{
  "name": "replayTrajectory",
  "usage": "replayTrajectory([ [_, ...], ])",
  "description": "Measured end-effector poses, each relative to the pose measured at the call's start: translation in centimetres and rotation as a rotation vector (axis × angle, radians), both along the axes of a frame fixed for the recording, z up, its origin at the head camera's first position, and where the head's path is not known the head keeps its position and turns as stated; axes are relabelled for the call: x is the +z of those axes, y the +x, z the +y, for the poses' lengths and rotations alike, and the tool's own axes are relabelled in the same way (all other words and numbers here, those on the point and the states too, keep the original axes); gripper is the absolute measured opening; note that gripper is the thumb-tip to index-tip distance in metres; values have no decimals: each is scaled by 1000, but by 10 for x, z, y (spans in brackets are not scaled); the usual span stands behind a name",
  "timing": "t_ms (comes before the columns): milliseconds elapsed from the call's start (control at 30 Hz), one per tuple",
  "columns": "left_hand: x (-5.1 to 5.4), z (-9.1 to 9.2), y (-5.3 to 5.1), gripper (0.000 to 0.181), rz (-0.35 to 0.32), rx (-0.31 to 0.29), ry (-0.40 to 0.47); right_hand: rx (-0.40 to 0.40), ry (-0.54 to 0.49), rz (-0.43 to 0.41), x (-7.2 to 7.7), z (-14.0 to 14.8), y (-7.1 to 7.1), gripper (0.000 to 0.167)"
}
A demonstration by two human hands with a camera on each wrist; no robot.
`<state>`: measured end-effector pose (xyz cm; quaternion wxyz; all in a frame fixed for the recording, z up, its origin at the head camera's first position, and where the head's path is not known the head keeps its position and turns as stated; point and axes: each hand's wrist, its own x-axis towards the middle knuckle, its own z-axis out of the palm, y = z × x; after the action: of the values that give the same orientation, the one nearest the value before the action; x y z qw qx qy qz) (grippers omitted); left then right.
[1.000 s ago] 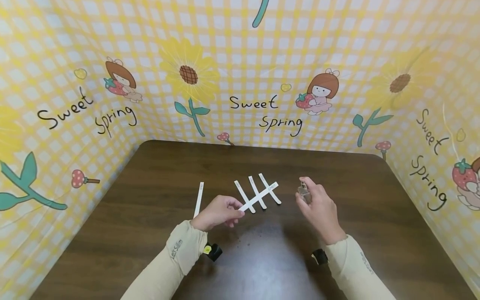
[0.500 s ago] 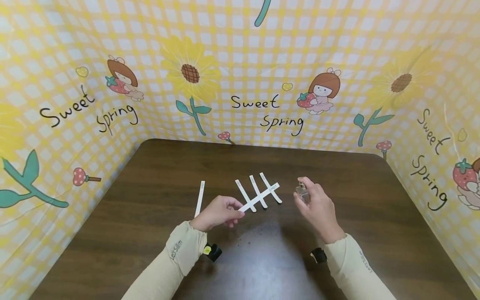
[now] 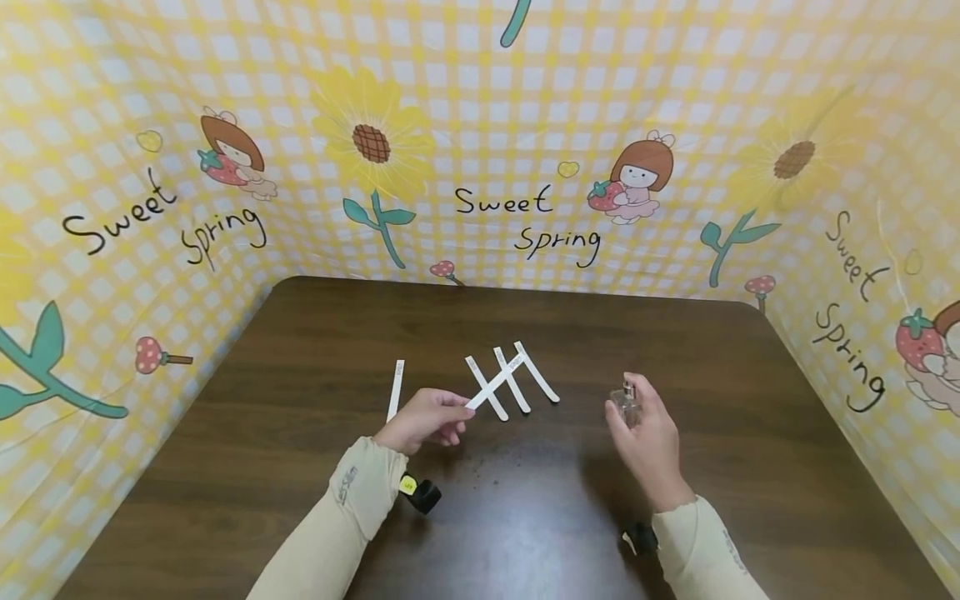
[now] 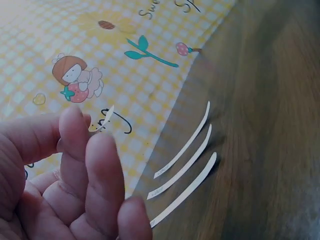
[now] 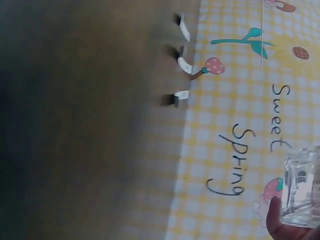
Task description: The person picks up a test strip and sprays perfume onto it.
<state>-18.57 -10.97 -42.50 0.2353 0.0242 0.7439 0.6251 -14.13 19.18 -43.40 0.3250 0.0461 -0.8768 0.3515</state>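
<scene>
In the head view my left hand (image 3: 426,419) pinches the near end of a white perfume test strip (image 3: 482,395) between thumb and fingers. The held strip slants up to the right, over three other white test strips (image 3: 542,377) that lie side by side. Right of them, my right hand (image 3: 654,446) holds a small clear glass perfume bottle (image 3: 624,407), a finger at its sprayer top. The bottle (image 5: 301,190) also shows at the edge of the right wrist view. Bottle and held strip are apart.
One more white strip (image 3: 396,388) lies left of the others, its lower end hidden behind my left hand. Dark specks dot the brown wooden table (image 3: 525,542) in front. A yellow checked cloth (image 3: 487,108) walls the back and sides.
My left hand has drawn the held strip back to the left. My right hand has moved right with the bottle, widening the gap between them. The loose strips lie as before.
</scene>
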Motion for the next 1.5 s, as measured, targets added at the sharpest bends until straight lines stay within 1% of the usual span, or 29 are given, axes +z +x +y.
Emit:
replayTrajectory([
  [133, 1, 0, 0, 34, -22, 9, 36, 7, 36, 36, -10, -2, 2, 45],
  [300, 5, 0, 3, 35, -17, 0, 38, 25, 88, 55, -14, -5, 2, 44],
  [400, 7, 1, 5, 35, -15, -15, 33, 36, 68, 61, -14, -7, 2, 44],
  [467, 7, 1, 6, 35, -12, -19, 33, 40, 34, 62, -13, -8, 1, 46],
  [567, 5, 0, 7, 35, -12, 1, 43, 27, -22, 49, -11, -7, 2, 48],
  [633, 2, -2, 7, 35, -20, 33, 55, 14, -48, 45, -10, -6, 3, 48],
  [833, -6, -8, 7, 35, -59, 169, 102, -6, -120, 17, -10, -2, 11, 47],
  [933, -9, -11, 7, 36, -76, 231, 110, 6, -184, 4, -9, 2, 16, 48],
  [1000, -11, -13, 8, 35, -88, 272, 121, 16, -202, 9, -7, 5, 19, 49],
  [1100, -12, -19, 6, 34, -98, 329, 159, 22, -203, 49, -4, 7, 17, 50],
  [1167, -15, -22, 5, 34, -97, 360, 194, 11, -187, 71, -2, 8, 16, 50],
  [1300, -22, -25, 5, 35, -106, 395, 242, -7, -186, 108, -4, 11, 23, 51],
  [1400, -27, -24, 6, 36, -107, 421, 254, 33, -183, 142, -9, 16, 30, 54],
  [1500, -28, -23, 4, 36, -88, 450, 262, 97, -160, 195, -10, 22, 29, 52],
])
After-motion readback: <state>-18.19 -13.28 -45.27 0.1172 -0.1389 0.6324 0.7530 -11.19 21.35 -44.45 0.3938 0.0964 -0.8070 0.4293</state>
